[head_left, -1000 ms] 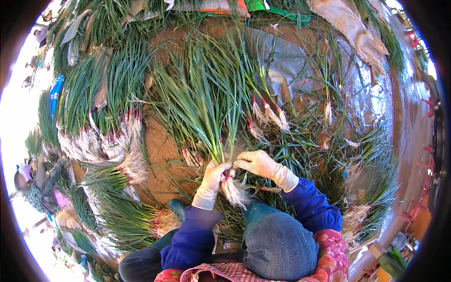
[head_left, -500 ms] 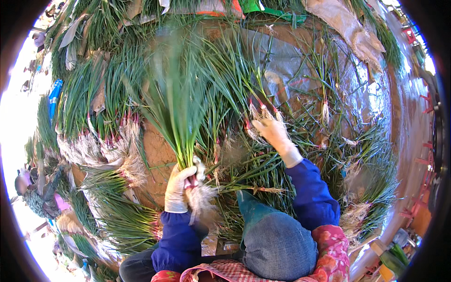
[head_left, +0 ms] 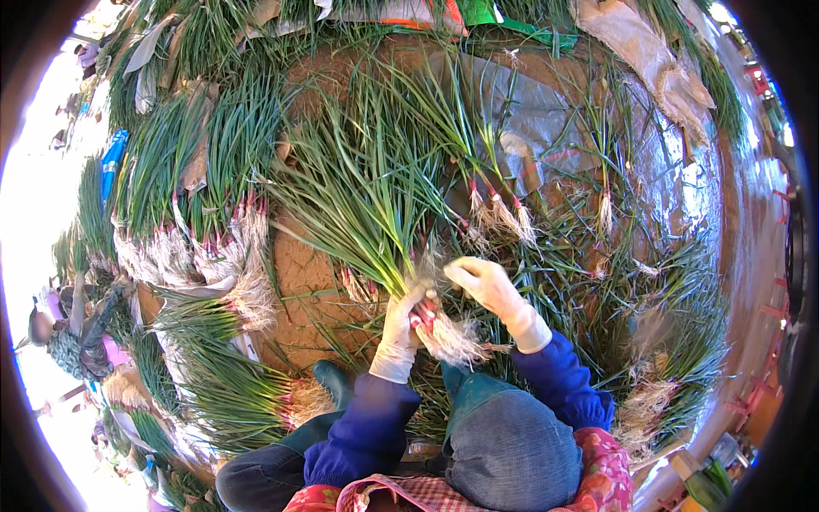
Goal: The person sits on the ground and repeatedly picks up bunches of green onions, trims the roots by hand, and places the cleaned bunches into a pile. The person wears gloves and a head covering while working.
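Head view: brown floor (head_left: 299, 264) underlies the work. Left hand (head_left: 401, 324) grips the allium bunch (head_left: 386, 260) above its roots; leaves point upper left, roots lower right. Right hand (head_left: 489, 286), apart, lies just right; its grip cannot be determined.

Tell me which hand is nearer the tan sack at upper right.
Right. The right hand is below and left of the tan sack; the left hand is farther left, gripping green onions.
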The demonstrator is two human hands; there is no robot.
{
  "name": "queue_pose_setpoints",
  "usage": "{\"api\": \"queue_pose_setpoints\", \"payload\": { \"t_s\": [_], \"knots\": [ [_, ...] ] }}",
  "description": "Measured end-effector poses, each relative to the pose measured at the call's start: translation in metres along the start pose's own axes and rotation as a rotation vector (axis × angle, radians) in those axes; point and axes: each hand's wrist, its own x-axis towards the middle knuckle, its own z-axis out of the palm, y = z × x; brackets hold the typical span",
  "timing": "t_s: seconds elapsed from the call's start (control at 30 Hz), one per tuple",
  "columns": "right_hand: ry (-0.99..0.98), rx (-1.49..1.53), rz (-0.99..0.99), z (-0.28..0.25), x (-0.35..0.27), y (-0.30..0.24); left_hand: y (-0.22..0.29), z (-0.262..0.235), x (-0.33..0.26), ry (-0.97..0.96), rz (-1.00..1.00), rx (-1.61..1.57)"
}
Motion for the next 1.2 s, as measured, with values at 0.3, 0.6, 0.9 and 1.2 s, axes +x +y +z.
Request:
{"api": "queue_pose_setpoints", "payload": {
  "t_s": [0.3, 0.6, 0.9, 1.2],
  "knots": [
    [-0.095, 0.361, 0.144, 0.043, 0.017, 0.038, -0.004, -0.016, -0.020, 0.069, -0.137, 0.299],
    [0.140, 0.523, 0.127, 0.013, 0.020, 0.040, -0.007, -0.018, -0.021, 0.105, -0.213, 0.246],
    [0.109, 0.514, 0.104, 0.042, -0.019, 0.043, -0.015, -0.017, -0.013, 0.131, -0.209, 0.154],
    [-0.083, 0.419, 0.194, 0.035, 0.008, 0.052, -0.015, -0.011, -0.025, 0.129, -0.059, 0.559]
  ]
}}
